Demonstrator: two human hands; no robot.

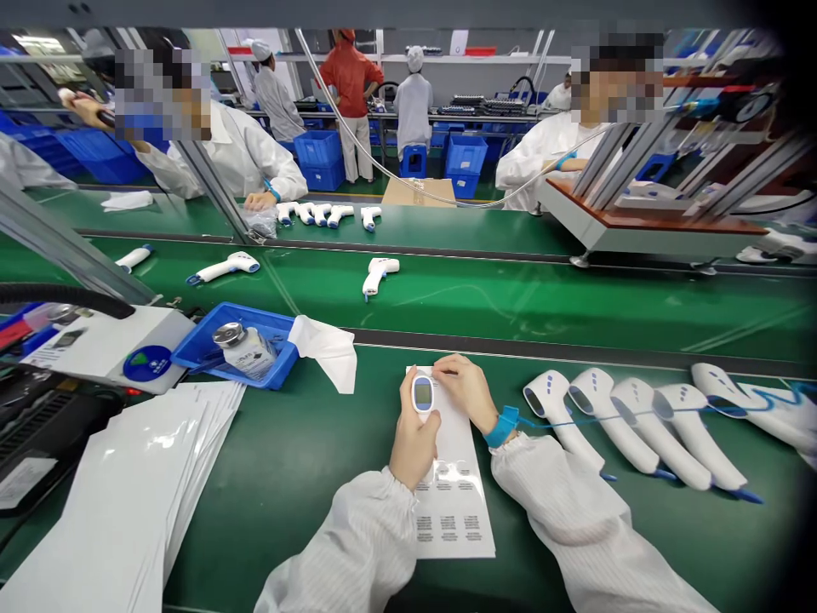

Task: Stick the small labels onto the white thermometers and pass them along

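White sleeves (357, 545) nearest us flank the label sheet (454, 504). Over its upper end, our left hand (414, 441) clasps a white handheld device (423, 394); our right hand (465, 392) curls beside it, whether pinching anything we cannot tell. Similar devices (629, 447) lie right of the sheet.

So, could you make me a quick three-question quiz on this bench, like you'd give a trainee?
1. Which of the camera wearer's hands holds the white device with the small screen?

2. True or false: the camera wearer's blue wristband is on the left wrist.

3. What lies in the small blue tray?
A) a hammer
B) a lidded jar
C) a coffee mug

Key:
1. The left hand.
2. False; it is on the wrist of the right hand.
3. B
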